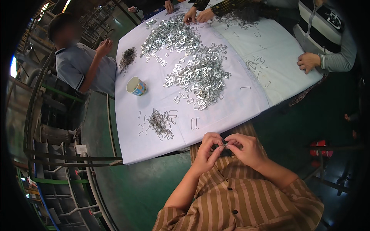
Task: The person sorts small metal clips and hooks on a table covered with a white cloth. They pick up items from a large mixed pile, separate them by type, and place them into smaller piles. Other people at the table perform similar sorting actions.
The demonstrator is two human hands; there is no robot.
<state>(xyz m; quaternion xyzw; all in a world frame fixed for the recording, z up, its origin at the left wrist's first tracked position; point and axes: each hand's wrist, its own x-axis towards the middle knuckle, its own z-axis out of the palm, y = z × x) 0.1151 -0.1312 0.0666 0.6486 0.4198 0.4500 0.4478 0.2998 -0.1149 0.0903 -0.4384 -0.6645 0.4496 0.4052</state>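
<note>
Metal clip (223, 146) — one, apparently — pinched between left hand (207, 151) and right hand (246, 149).

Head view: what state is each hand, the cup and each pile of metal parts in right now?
Left hand: fingers pinched on a small metal piece, held off the table's near edge.
Right hand: fingers pinched on the same piece.
Paper cup: upright, open top; contents cannot be seen.
Big pile of metal clips: loose, spread across the white table.
Small pile of wire clips: loose, near the table's front edge.

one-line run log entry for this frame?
left hand: pinching small metal part | right hand: pinching same part | table: metal clip pile, paper cup
</note>
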